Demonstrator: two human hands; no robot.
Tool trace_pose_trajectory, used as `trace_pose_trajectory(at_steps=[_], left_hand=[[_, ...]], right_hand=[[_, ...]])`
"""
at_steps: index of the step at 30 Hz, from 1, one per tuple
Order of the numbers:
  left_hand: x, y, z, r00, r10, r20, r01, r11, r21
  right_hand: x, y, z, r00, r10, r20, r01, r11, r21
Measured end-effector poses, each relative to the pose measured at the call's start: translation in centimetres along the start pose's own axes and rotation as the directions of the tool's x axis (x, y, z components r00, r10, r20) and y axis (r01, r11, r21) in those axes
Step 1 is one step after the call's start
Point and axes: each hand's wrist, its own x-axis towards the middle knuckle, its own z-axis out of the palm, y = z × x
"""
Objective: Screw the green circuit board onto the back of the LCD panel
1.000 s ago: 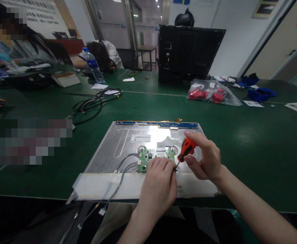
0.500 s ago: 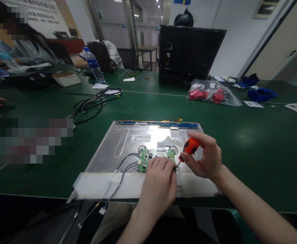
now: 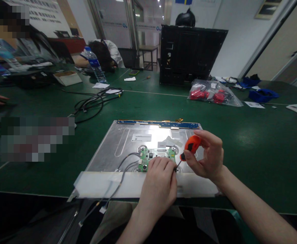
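Note:
A flat silver display panel (image 3: 107, 149) lies back-up on the table near its front edge, and a green circuit board (image 3: 146, 154) sits on it. My left hand (image 3: 161, 179) rests over the lower right of the board, its fingers bent close together and holding it down; the fingertips are partly hidden. My right hand (image 3: 209, 157) is closed around the handle of an orange-and-black screwdriver (image 3: 192, 145). Its thin shaft slants down to the board's lower right corner, beside my left fingers. The tip is hard to make out. Grey cables (image 3: 123, 178) run from the board's left side over the front edge.
A blue strip board (image 3: 148, 124) lines the panel's far edge. Beyond stand a black monitor (image 3: 189, 54), a bag of red parts (image 3: 214, 93) and a water bottle (image 3: 95, 65). Black cables (image 3: 97, 101) lie coiled at left. Other people sit at the left and far side.
The screwdriver handle has turned slightly in my right fingers and stands a little more upright. My left hand stays in place on the board; the whole view has shifted a little.

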Motion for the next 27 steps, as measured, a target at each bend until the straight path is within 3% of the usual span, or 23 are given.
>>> trace_pose_trajectory(at_steps=[5, 13, 22, 27], left_hand=[[0.01, -0.05, 0.06, 1.0, -0.004, -0.002, 0.004, 1.0, 0.012], [0.1, 0.1, 0.02, 1.0, -0.008, 0.007, 0.008, 1.0, 0.011], [0.04, 0.07, -0.07, 1.0, -0.017, 0.007, 0.017, 1.0, -0.001], [0.1, 0.17, -0.2, 1.0, -0.021, 0.013, 0.021, 1.0, -0.004]], right_hand=[[0.51, 0.01, -0.18, 0.998, -0.052, 0.035, 0.053, 0.997, -0.055], [0.19, 0.05, -0.44, 0.995, -0.043, 0.091, 0.038, 0.998, 0.052], [0.34, -0.09, 0.01, 1.0, -0.021, 0.007, 0.022, 0.999, -0.033], [0.4, 0.01, -0.14, 0.998, -0.043, 0.05, 0.044, 0.999, -0.02]])
